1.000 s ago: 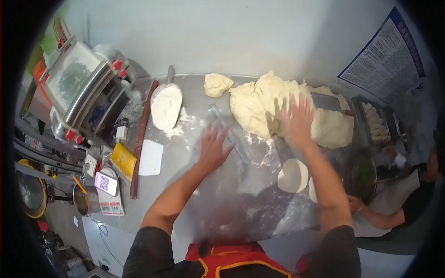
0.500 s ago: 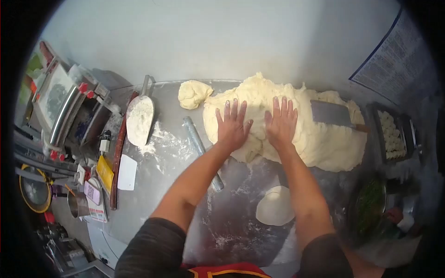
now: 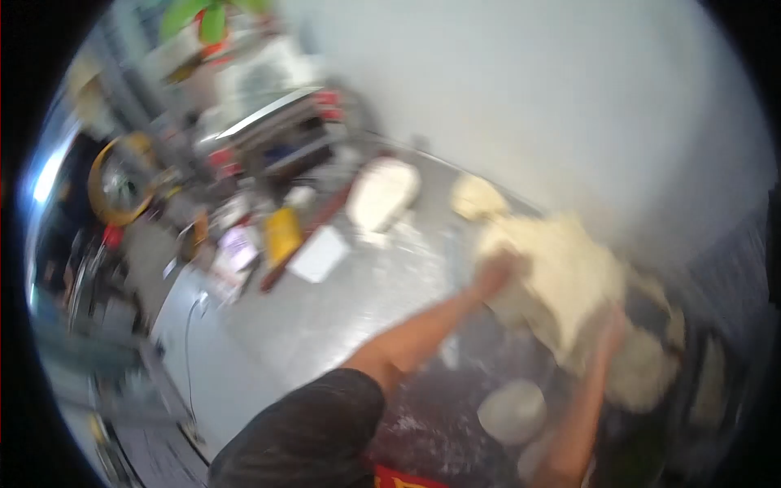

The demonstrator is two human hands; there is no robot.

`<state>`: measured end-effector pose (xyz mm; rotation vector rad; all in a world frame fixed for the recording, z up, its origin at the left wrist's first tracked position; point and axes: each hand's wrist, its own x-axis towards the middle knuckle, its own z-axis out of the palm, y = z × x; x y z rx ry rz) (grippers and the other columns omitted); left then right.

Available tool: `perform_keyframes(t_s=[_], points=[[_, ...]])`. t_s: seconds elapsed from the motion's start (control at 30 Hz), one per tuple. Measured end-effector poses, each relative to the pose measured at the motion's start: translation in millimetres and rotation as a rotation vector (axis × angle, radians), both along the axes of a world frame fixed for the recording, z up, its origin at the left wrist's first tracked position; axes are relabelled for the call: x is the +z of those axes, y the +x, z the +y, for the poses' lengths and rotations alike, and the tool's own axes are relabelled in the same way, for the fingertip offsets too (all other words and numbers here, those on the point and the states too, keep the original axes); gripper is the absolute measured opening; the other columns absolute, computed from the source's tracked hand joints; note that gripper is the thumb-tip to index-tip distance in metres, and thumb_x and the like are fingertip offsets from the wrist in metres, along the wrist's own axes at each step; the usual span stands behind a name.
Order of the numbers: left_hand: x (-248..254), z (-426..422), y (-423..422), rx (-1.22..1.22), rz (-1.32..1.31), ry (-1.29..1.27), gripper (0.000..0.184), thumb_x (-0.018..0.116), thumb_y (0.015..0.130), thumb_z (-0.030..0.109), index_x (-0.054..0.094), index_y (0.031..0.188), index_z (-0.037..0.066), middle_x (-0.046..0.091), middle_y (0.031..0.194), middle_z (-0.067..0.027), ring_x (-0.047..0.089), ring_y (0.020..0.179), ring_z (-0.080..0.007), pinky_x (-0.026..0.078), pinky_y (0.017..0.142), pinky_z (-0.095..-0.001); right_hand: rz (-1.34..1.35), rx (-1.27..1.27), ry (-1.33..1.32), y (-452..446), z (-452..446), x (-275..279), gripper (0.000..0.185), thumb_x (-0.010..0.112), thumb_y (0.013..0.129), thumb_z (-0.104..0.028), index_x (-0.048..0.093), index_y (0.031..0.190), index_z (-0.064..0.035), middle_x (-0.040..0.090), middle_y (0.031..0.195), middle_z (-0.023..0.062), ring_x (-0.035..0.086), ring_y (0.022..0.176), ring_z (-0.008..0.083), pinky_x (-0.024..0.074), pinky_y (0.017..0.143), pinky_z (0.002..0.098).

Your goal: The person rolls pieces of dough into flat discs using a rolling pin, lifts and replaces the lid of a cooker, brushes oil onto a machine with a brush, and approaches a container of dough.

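Motion blurs the whole view. A large mass of pale dough point(image 3: 578, 268) lies against the wall side of the steel table. My left hand point(image 3: 498, 272) is at the dough's left edge, its fingers smeared. At the dough's front right side is my right hand point(image 3: 610, 329), likewise too blurred to show its fingers. More dough point(image 3: 643, 370) lies in shadow beyond the right hand. A small dough lump point(image 3: 477, 198) touches or nearly touches the big mass. Nearer my body rests a flat round of dough point(image 3: 512, 411).
A scoop of flour point(image 3: 384, 195) lies left of the dough, beside a long reddish-brown stick point(image 3: 313, 232). A white card point(image 3: 320, 254) and a yellow packet point(image 3: 282, 237) are close by. Behind them stands a roller machine point(image 3: 281, 134). Loose flour dusts the steel table point(image 3: 325, 333).
The view has swung left and tilted. My hands have gone from lying flat on top of the dough to its left edge and front right side. The dough's outline has changed.
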<state>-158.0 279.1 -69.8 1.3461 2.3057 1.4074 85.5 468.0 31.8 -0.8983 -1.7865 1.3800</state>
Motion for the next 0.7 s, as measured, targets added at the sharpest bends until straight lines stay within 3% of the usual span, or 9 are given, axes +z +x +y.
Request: perform_keyframes(t_s=[0.03,0.07,0.1,0.13,0.23,0.33,0.43,0.57,0.7], points=[[-9.6,4.7,11.1,-0.057,0.16,-0.254,0.057,0.048,0.092,0.016,0.034,0.143,-0.005,0.034,0.15,-0.0206,0.03,0.14,-0.034,0.021,0.116,-0.0445,-0.312,-0.112,0.734,10.2,10.6,-14.3,0.052,0.04,0.102,-0.033,0.036,0.145,-0.0038,0.038,0.149,0.0144,0.034,0.139,0.0255,0.027,0.113,0.0409],[55.5,-20.3,47.1,-0.004,0.077,-0.35,0.068,0.054,0.09,0.025,0.029,0.145,-0.006,0.028,0.152,-0.0231,0.026,0.142,-0.0372,0.015,0.117,-0.0469,-0.897,-0.118,1.011,-1.6,-41.1,-6.3,0.057,0.04,0.102,-0.038,0.026,0.152,-0.0127,0.028,0.155,0.0129,0.022,0.145,0.0281,0.0191,0.115,0.0478],[46.3,-27.9,59.4,-0.024,-0.025,-0.142,0.076,0.057,0.089,0.035,0.028,0.145,-0.007,0.025,0.153,-0.026,0.024,0.143,-0.0371,0.014,0.118,-0.047,-1.336,-0.11,0.932,-15.0,-79.9,23.0,0.058,0.035,0.103,-0.039,0.021,0.153,-0.0138,0.02,0.158,0.0135,0.02,0.145,0.0296,0.0181,0.114,0.0524],[52.5,-28.7,63.9,-0.012,-0.071,-0.201,0.078,0.056,0.089,0.041,0.028,0.145,-0.006,0.024,0.153,-0.0273,0.023,0.143,-0.037,0.014,0.118,-0.0465,-1.149,-0.184,1.045,-12.7,-50.7,-19.5,0.058,0.035,0.103,-0.038,0.021,0.153,-0.014,0.02,0.158,0.0128,0.02,0.145,0.0297,0.0189,0.114,0.0516],[121.3,-52.9,59.2,-0.211,-0.381,-0.494,0.075,0.062,0.086,0.04,0.037,0.142,-0.002,0.027,0.151,-0.0265,0.027,0.141,-0.0365,0.023,0.114,-0.0448,-1.02,-0.162,1.187,-12.0,-53.8,-13.4,0.058,0.038,0.102,-0.037,0.022,0.152,-0.0116,0.028,0.154,0.0138,0.028,0.142,0.0311,0.0295,0.11,0.0521],[204.6,-140.2,79.3,-0.298,0.163,-0.624,0.06,0.067,0.082,0.036,0.053,0.126,-0.002,0.05,0.132,-0.024,0.049,0.123,-0.0351,0.04,0.1,-0.0458,-1.07,-0.067,1.168,-8.6,-55.4,-3.7,0.057,0.039,0.102,-0.036,0.027,0.15,-0.0073,0.031,0.153,0.0156,0.03,0.141,0.0327,0.0317,0.109,0.05],[252.2,-207.4,93.2,-0.384,0.343,-0.746,0.042,0.07,0.08,0.031,0.061,0.109,0.002,0.063,0.103,-0.0171,0.062,0.097,-0.0334,0.048,0.082,-0.0456,-1.128,0.091,1.006,-25.4,-25.9,1.2,0.056,0.04,0.101,-0.035,0.031,0.147,-0.0041,0.033,0.151,0.018,0.031,0.139,0.0347,0.0322,0.109,0.0472],[271.8,-338.7,152.7,-0.209,0.174,-0.527,0.035,0.07,0.082,0.032,0.061,0.105,0.006,0.065,0.096,-0.0161,0.063,0.09,-0.0351,0.05,0.079,-0.0465,-1.298,0.45,0.778,-17.1,-43.2,61.1,0.058,0.05,0.097,-0.033,0.037,0.143,-0.0009,0.038,0.146,0.0246,0.037,0.134,0.0386,0.0302,0.111,0.0446],[241.0,-429.1,216.8,-0.158,0.017,-0.446,0.035,0.066,0.087,0.032,0.06,0.109,0.006,0.064,0.104,-0.0159,0.061,0.097,-0.0345,0.048,0.084,-0.0456,-0.811,0.471,0.955,-40.2,-57.7,51.3,0.062,0.06,0.092,-0.029,0.038,0.139,0.0059,0.042,0.141,0.027,0.037,0.134,0.0393,0.0287,0.112,0.0441]])
